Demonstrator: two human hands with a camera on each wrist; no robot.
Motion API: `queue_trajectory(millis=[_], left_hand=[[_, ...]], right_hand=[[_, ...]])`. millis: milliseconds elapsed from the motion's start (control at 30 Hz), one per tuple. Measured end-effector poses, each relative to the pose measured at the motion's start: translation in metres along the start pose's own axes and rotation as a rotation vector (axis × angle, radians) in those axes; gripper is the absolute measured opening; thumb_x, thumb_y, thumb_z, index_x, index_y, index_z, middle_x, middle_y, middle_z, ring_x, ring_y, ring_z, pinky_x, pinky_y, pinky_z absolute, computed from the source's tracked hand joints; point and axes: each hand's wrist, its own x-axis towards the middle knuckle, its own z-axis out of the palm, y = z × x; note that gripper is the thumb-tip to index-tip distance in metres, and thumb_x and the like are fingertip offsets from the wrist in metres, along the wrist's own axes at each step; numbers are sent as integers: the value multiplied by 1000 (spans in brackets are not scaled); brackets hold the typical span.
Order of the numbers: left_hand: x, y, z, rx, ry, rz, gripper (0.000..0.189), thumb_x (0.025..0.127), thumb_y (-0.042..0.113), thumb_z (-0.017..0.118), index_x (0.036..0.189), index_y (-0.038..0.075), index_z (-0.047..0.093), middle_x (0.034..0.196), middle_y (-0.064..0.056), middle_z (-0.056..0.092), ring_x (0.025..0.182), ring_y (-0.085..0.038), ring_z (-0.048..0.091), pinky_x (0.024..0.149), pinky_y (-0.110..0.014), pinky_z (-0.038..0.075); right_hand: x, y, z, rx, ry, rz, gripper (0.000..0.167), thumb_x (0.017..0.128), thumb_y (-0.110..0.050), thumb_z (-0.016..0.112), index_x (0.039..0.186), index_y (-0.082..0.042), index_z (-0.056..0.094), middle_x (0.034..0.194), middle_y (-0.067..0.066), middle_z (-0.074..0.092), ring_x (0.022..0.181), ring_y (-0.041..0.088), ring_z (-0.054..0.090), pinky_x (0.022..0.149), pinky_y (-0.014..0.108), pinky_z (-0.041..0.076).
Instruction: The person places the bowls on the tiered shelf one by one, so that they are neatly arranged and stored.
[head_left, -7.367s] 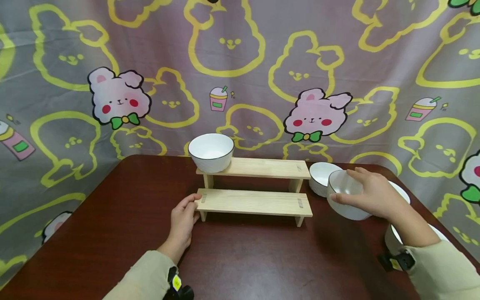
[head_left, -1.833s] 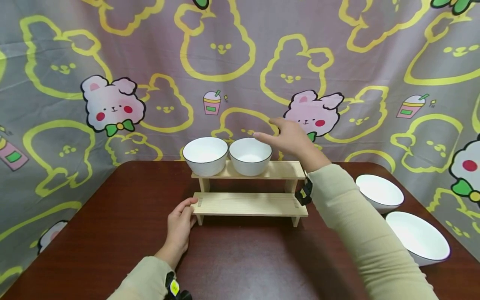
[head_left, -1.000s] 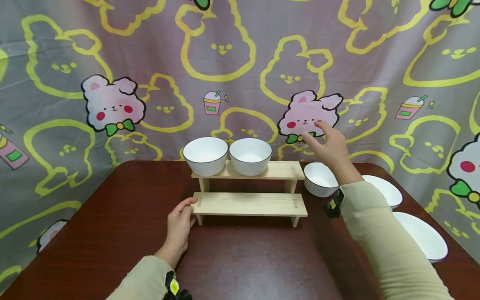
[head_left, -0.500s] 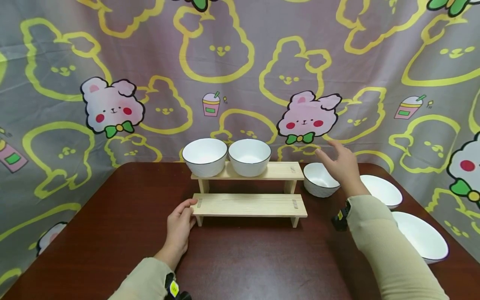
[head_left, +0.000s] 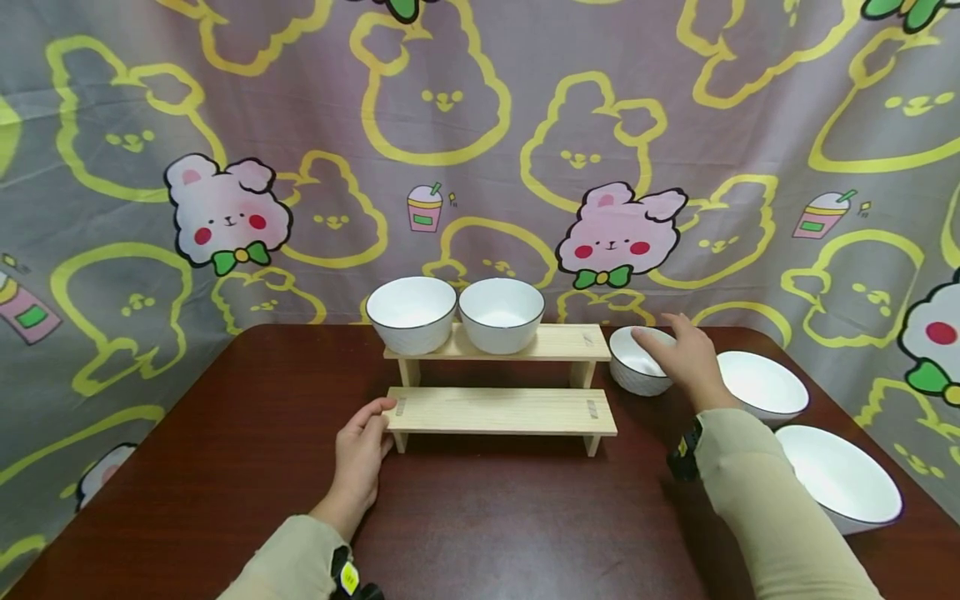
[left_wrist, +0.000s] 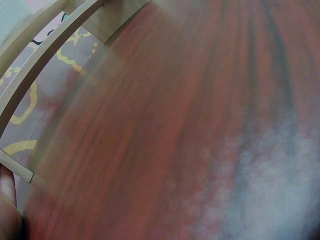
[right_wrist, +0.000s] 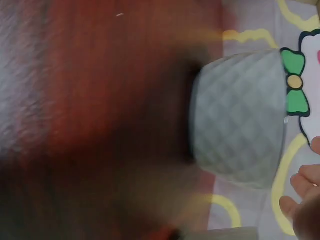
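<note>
My left hand [head_left: 358,454] grips the left end of a two-step wooden shelf [head_left: 498,411], thumb on top of the lower board. In the left wrist view, only a bit of that hand [left_wrist: 7,207] shows beside the shelf's wood [left_wrist: 17,167]. Two white bowls with dark rims, a left one [head_left: 414,321] and a right one [head_left: 501,321], stand side by side on the upper board. My right hand [head_left: 688,360] hovers with spread fingers over a third white bowl [head_left: 636,372] right of the shelf. In the right wrist view, its fingers [right_wrist: 305,182] are just beyond the rim of this quilt-patterned bowl [right_wrist: 240,120].
Two wider white bowls, one farther back [head_left: 765,383] and one nearer [head_left: 836,475], stand along the right side of the dark wooden table [head_left: 495,525]. A patterned curtain [head_left: 480,108] hangs behind the table's back edge.
My right hand has put a second bowl on the upper board and let it go. Since then it has moved right and down to the bowl beside the shelf. My left hand stays put.
</note>
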Motion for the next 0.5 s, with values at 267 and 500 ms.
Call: queue_trajectory(millis=[267, 500], left_hand=[[1, -2, -2, 14, -4, -4, 33, 90, 7, 40, 118, -1, 57, 133, -7, 48, 113, -17, 49, 87, -35, 45], [2, -2, -3, 2, -13, -2, 35, 90, 6, 39, 119, -2, 56, 134, -8, 47, 118, -21, 46, 92, -42, 42]], right_hand=[[1, 17, 18, -59, -65, 3, 85, 84, -55, 53, 136, 9, 33, 141, 38, 21, 130, 54, 14, 102, 63, 18], [1, 21, 30, -38, -52, 44, 93, 79, -55, 59, 139, 8, 26, 141, 39, 18, 129, 55, 11, 100, 65, 16]])
